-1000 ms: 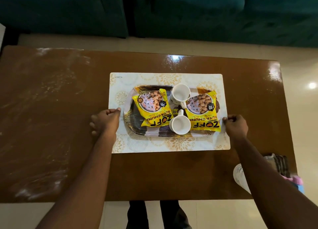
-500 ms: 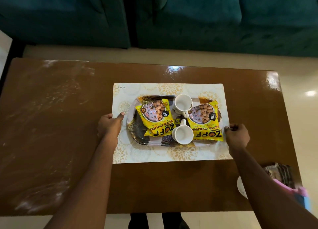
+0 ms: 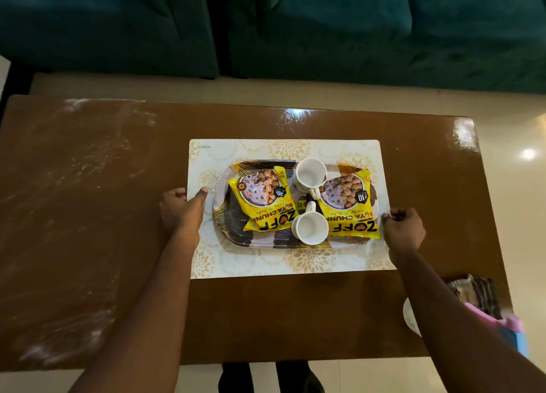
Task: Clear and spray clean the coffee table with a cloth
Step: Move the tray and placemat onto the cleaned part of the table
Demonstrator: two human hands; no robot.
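- Coffee table (image 3: 88, 215): placemat (image 3: 251, 262) with tray (image 3: 233, 224) at centre, layout unchanged from 0.5 s ago.
- Grip: left hand (image 3: 180, 212) holds the placemat edge at 9 o'clock, thumb on top; right hand (image 3: 403, 228) pinches it at 3 o'clock.
- Wide tabletop margin all round; striped cloth (image 3: 472, 292) at the 4 o'clock corner.
- Text: "KUBER" on placemat, "ZOFF" on packets (image 3: 263, 200).

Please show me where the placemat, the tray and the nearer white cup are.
placemat (image 3: 266, 262): head view, bare near border.
tray (image 3: 233, 230): head view, bare near-left part.
nearer white cup (image 3: 310, 226): head view, inside of the cup.
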